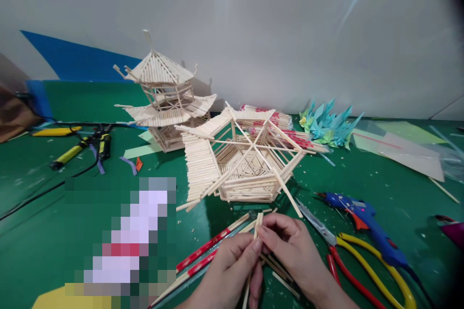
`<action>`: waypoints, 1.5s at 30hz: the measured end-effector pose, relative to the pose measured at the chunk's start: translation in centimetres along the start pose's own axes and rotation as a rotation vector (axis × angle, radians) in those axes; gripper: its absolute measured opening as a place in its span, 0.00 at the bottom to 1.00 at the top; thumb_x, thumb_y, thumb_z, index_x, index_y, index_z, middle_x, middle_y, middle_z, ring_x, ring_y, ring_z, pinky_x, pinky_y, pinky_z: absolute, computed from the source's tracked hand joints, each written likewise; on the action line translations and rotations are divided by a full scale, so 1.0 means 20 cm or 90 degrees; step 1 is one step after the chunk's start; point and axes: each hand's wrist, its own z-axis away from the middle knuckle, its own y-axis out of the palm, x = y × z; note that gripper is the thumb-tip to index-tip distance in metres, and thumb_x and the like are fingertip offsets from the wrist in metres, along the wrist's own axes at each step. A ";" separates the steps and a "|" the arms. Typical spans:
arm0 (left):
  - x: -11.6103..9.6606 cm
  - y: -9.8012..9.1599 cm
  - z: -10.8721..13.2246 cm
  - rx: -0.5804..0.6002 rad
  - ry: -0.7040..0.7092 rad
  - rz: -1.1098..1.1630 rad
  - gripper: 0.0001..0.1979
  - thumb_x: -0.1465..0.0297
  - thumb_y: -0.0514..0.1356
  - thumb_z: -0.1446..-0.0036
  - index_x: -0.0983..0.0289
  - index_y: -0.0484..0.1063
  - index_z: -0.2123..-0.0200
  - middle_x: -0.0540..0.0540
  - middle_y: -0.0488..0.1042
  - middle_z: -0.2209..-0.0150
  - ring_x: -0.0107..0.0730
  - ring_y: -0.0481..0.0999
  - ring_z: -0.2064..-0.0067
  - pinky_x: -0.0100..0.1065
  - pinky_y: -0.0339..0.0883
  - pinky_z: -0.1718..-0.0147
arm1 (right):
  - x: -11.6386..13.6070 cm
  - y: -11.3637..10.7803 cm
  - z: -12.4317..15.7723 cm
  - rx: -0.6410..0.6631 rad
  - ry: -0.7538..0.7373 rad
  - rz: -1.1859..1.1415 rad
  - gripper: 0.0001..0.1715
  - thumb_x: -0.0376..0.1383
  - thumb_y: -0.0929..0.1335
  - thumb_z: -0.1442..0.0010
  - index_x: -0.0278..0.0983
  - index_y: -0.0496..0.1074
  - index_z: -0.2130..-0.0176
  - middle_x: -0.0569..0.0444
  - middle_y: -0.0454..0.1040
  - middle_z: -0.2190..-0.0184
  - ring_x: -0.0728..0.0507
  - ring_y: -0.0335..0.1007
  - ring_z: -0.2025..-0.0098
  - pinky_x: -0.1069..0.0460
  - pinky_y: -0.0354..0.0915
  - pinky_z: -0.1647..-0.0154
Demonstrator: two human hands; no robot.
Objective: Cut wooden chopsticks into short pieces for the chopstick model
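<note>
My left hand (237, 260) is closed around thin wooden sticks (259, 222), thumb pressed on them, just in front of the half-roofed stick model. The fingertips of my right hand (290, 241) pinch the upper part of the same small bundle. How many sticks are in it is hard to make out. Beyond my hands stands the hexagonal stick model (250, 190), its left side covered with rows of sticks and its right side bare frame. Red-patterned chopsticks (213, 245) lie beside my left hand, and loose cut sticks (277, 268) lie under my right.
A finished-looking stick pagoda (159, 118) stands behind left. To the right lie yellow-handled scissors (317, 224), red tool handles (355, 280) and a blue glue gun (373, 224). Wire strippers (78, 149), turquoise folded paper (328, 123) and bagged chopsticks (299, 137) are farther back.
</note>
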 end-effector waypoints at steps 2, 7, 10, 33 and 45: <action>0.00 0.00 0.00 0.000 0.004 0.004 0.20 0.55 0.50 0.46 0.66 0.62 0.77 0.45 0.62 0.90 0.19 0.59 0.90 0.20 0.49 0.89 | 0.00 0.00 0.00 0.001 -0.002 -0.003 0.11 0.41 0.68 0.49 0.35 0.70 0.76 0.59 0.66 0.81 0.52 0.58 0.79 0.58 0.57 0.79; 0.00 0.00 0.00 -0.009 0.003 -0.015 0.21 0.52 0.51 0.48 0.66 0.63 0.76 0.45 0.62 0.91 0.19 0.58 0.90 0.21 0.48 0.90 | 0.02 0.01 0.01 0.013 -0.005 -0.026 0.11 0.39 0.68 0.49 0.34 0.68 0.76 0.59 0.66 0.80 0.52 0.59 0.78 0.59 0.58 0.78; 0.00 0.00 0.01 -0.012 0.004 -0.034 0.21 0.51 0.52 0.49 0.65 0.61 0.75 0.44 0.62 0.91 0.19 0.57 0.90 0.22 0.48 0.90 | 0.03 0.01 0.01 0.018 0.009 -0.032 0.11 0.39 0.68 0.49 0.35 0.68 0.76 0.60 0.64 0.82 0.53 0.59 0.79 0.59 0.58 0.79; 0.04 -0.02 0.00 0.035 -0.033 0.142 0.19 0.55 0.55 0.49 0.67 0.67 0.74 0.47 0.65 0.91 0.21 0.59 0.91 0.22 0.49 0.91 | 0.04 0.01 0.02 0.019 0.041 -0.061 0.19 0.42 0.67 0.48 0.34 0.63 0.83 0.63 0.58 0.89 0.54 0.50 0.84 0.58 0.49 0.84; 0.03 -0.03 -0.01 0.086 -0.036 0.141 0.17 0.59 0.54 0.46 0.69 0.69 0.71 0.49 0.68 0.90 0.20 0.61 0.90 0.20 0.49 0.91 | 0.05 0.02 0.02 0.015 0.024 -0.037 0.18 0.41 0.67 0.49 0.35 0.62 0.83 0.63 0.59 0.90 0.54 0.52 0.84 0.58 0.51 0.83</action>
